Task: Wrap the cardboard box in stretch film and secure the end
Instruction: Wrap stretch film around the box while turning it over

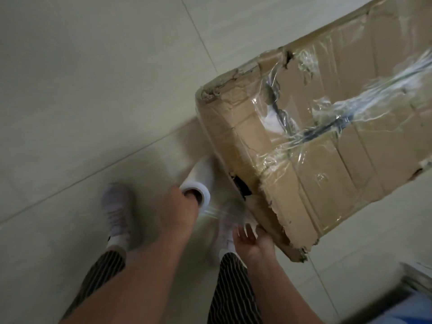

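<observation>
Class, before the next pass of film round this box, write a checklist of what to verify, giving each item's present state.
1. Left hand grips film roll by its core: ok.
2. Film runs from roll to cardboard box: ok.
3. Right hand is open at the box's near edge: ok.
4. Box sides fully covered: not ok, bare cardboard shows.
5. Torn corner and hole could snag film: not ok.
6. Film tension: cannot tell, blurred.

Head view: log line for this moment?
left hand grips film roll core | right hand at cardboard box corner | film runs roll to box
</observation>
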